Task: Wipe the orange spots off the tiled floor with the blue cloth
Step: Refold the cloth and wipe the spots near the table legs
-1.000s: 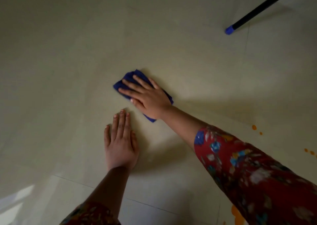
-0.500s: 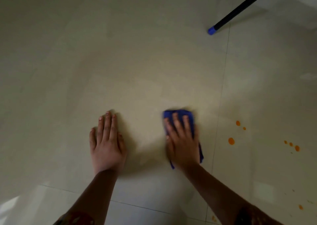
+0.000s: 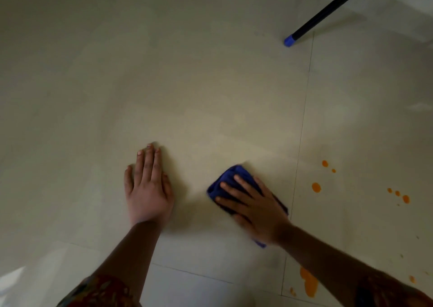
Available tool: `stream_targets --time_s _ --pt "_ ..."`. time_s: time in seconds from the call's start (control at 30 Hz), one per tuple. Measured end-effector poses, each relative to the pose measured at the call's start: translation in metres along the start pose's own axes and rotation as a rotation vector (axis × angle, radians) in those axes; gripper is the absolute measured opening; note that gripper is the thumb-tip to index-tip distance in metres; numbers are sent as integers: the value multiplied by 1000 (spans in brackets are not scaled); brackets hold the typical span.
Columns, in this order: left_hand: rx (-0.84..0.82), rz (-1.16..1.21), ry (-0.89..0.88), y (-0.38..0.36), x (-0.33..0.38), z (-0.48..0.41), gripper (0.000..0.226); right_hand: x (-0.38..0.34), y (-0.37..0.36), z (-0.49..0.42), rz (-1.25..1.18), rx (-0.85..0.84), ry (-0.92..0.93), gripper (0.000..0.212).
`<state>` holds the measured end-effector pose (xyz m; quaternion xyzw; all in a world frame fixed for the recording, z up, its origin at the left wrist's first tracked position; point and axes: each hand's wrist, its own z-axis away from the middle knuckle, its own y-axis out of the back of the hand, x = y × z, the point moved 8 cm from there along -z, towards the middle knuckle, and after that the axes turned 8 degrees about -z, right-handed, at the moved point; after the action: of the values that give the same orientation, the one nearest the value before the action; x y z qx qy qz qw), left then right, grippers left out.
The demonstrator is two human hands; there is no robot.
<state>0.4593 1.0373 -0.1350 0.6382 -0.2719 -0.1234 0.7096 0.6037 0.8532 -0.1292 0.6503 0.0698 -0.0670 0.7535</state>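
Observation:
My right hand [image 3: 255, 209] lies flat on the folded blue cloth [image 3: 228, 177] and presses it against the pale tiled floor [image 3: 210, 84], fingers spread and pointing up-left. The cloth sits just left of a grout line. Orange spots lie on the tile to the right: one round drop [image 3: 316, 187], two small ones [image 3: 325, 163] above it, a row of three [image 3: 397, 193] farther right, and a larger smear [image 3: 308, 281] near my right forearm. My left hand [image 3: 147, 184] rests palm-down on the floor to the left of the cloth, holding nothing.
A dark pole with a blue tip [image 3: 289, 41] lies slanted on the floor at the top right. A grout line [image 3: 302, 128] runs top to bottom right of the cloth. Patterned red sleeves show at the bottom edge.
My right hand slid the cloth from up-left of centre toward the right and nearer me, then turned its fingers leftward. The view shifted, bringing more orange spots into sight. The left hand stayed planted.

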Motion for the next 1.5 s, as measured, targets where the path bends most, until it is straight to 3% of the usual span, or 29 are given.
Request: stream_targets --time_s 0.07,0.17,0.23,0.27,0.33,0.4,0.43,0.5,0.63,0.7,0.77,0.87,0.93,1.0,1.07,1.13,1.2,1.3,1.37,1.43,1.5 --pt "2 7 1 -1 0 0 60 44 8 -1 46 19 -57 52" --pt "38 84 -23 5 0 0 64 128 39 -46 -8 198 -538 55" --pt "91 254 -55 14 -1 3 63 130 48 -93 -100 224 -666 60" --pt "105 339 -48 19 -4 5 63 109 45 -113 -110 197 -619 61" --pt "123 395 -12 28 -17 11 62 32 30 -134 -53 152 -317 59" --pt "102 289 -1 32 -35 25 66 -41 8 -110 -20 75 61 52" --pt "44 234 9 30 -47 39 72 -51 3 -95 -36 30 146 51" --pt "-90 140 3 23 -69 71 89 -19 10 -95 -62 56 65 50" --pt "-176 -124 -166 12 -82 102 107 52 36 -152 -100 176 -443 51" --pt "-188 -145 -186 11 -78 98 114 20 31 -184 -106 142 -393 52" --pt "-208 -141 -186 10 -78 99 118 -47 19 -190 -88 108 -169 57" --pt "-213 -124 -193 11 -79 100 123 -126 -3 -121 -27 47 171 53" --pt "-231 -116 -201 11 -80 100 126 -115 -11 -67 -30 -13 242 52" --pt "-240 -125 -187 10 -81 100 127 -56 -7 -41 -9 25 77 53" --pt "-241 -143 -177 10 -79 99 129 12 9 -37 -25 118 -290 55" --pt "-249 -123 -146 12 -78 101 129 26 17 -40 -94 165 -541 60" --pt "-248 -96 -183 16 -64 105 124 -17 7 -37 -53 183 -462 62" --pt "-258 -44 -369 13 -26 118 119 -123 -34 32 58 40 22 60" --pt "-274 -54 -467 7 -11 131 121 -132 -40 82 27 -72 185 58" --pt "-286 -109 -561 -1 -1 142 121 -87 -32 95 131 -46 111 55" --pt "-304 -157 -595 -4 0 145 120 -20 -13 79 110 34 -270 57"
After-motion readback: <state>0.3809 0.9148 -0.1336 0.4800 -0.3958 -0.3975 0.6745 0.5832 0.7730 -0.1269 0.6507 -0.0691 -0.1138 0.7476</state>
